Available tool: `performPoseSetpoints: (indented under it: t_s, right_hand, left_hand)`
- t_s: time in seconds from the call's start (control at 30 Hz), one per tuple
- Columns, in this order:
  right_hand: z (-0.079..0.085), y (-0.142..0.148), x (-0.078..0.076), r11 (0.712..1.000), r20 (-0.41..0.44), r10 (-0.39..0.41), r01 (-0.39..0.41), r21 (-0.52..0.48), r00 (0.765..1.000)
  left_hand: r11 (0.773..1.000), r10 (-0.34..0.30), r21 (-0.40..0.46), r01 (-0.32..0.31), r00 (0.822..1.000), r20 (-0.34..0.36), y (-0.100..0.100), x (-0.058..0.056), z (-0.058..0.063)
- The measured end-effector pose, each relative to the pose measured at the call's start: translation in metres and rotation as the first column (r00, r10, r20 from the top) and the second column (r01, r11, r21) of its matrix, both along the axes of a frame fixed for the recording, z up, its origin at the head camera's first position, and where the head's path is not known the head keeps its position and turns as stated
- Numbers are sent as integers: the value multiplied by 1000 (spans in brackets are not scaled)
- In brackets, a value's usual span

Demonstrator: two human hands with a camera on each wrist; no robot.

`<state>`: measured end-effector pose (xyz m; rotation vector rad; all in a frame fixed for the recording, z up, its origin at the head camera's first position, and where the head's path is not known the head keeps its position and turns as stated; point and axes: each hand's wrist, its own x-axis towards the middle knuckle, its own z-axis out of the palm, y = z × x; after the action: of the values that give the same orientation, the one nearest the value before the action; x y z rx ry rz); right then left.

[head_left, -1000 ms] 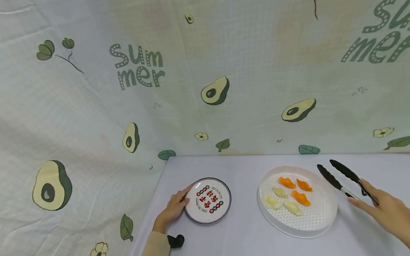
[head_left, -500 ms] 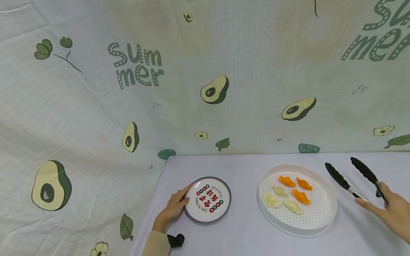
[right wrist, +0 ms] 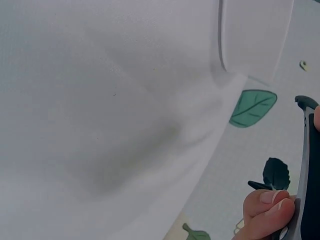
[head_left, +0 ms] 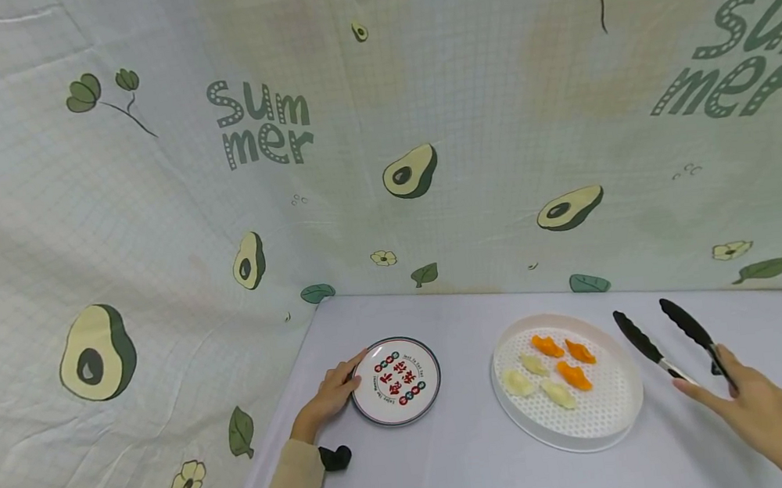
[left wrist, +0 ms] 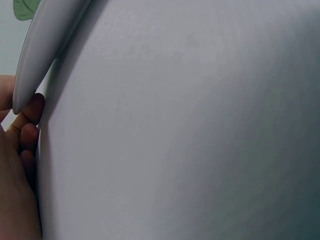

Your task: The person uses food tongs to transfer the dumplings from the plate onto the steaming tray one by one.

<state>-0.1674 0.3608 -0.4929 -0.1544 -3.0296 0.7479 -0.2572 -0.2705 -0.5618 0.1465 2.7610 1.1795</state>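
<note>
A round white plate (head_left: 397, 381) with red characters and a dark rim band lies at the left. My left hand (head_left: 328, 398) grips its left edge; in the left wrist view the plate's side (left wrist: 42, 55) sits between thumb and fingers (left wrist: 31, 107). On the right, my right hand (head_left: 760, 405) holds black-tipped metal tongs (head_left: 636, 337), their arms spread and nothing between the tips. Left of the tongs stands a round white tray (head_left: 612, 415) with a perforated base. It carries orange dumplings (head_left: 575, 375) and pale dumplings (head_left: 559, 394), three of each.
A small black object (head_left: 336, 459) is beside the left sleeve (head_left: 290, 485). Behind and to the left of the white table (head_left: 472, 425) hangs a pale cloth (head_left: 333, 226) printed with avocados and leaves. Bare tabletop separates plate from tray.
The tongs and my right hand have shifted right, away from the tray, and the tongs' arms have spread wider, then drawn slightly back left. Left hand and plate stay put.
</note>
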Motion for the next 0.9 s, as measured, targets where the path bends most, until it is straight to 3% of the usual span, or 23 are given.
performPoseSetpoints:
  t_s: [0.27, 0.5, 0.67, 0.9]
  right_hand:
    - [8, -14, -2, 1000, -5, 22, -22, -2, 1000]
    - [10, -23, -5, 998, -59, 59, -58, 13, 996]
    - [13, -32, -6, 996, -32, 83, -83, 17, 996]
    - [18, -46, -7, 993, -92, 122, -121, 16, 988]
  left_hand:
    - [1000, -7, 11, 7, 1000, 5, -2, -1, -2]
    - [1000, -11, 6, 11, 1000, 0, -1, 0, -1]
    - [1000, -11, 8, 11, 1000, 3, -1, 1, 0]
    - [1000, -14, -8, 14, 1000, 2, -1, 0, 0]
